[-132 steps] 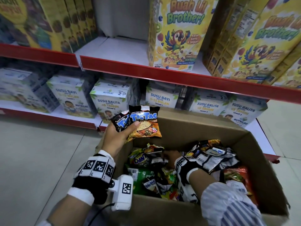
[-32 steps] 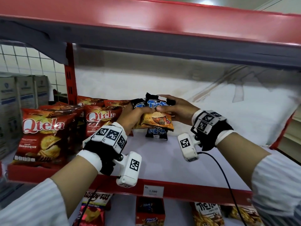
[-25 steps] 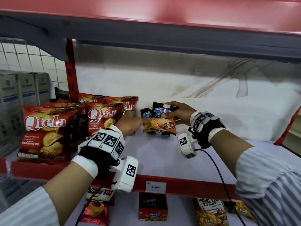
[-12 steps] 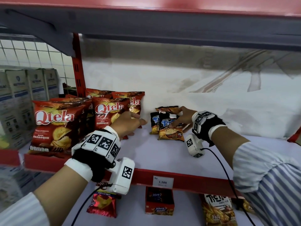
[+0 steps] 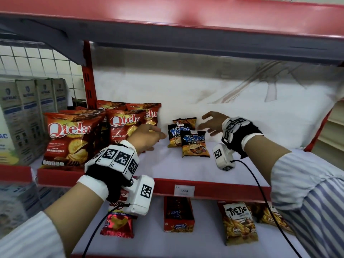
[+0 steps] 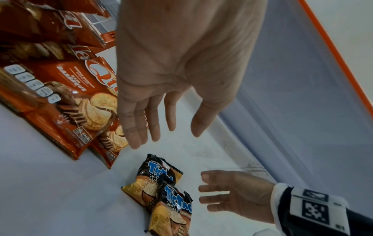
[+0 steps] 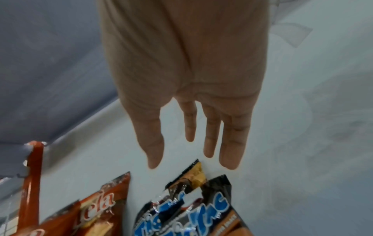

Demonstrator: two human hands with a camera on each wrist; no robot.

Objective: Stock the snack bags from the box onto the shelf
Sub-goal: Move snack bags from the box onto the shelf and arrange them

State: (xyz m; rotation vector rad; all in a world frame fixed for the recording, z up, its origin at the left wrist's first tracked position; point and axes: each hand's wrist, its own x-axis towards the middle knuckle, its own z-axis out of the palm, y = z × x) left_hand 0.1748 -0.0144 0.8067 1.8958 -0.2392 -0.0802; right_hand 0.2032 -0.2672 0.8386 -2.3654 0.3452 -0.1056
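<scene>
Standing loosely on the shelf (image 5: 186,170), the small snack bags (image 5: 188,139) leaned on each other near the back wall. Left hand (image 5: 147,135) and right hand (image 5: 212,123) flanked them, fingers spread and relaxed, holding nothing, not touching. Risk: front bag looked likely to tip forward if a hand brushed it. Big red chip bags (image 5: 93,135) crowded the left side; plenty of bare shelf lay to the right and toward the red front edge (image 5: 223,189).
</scene>
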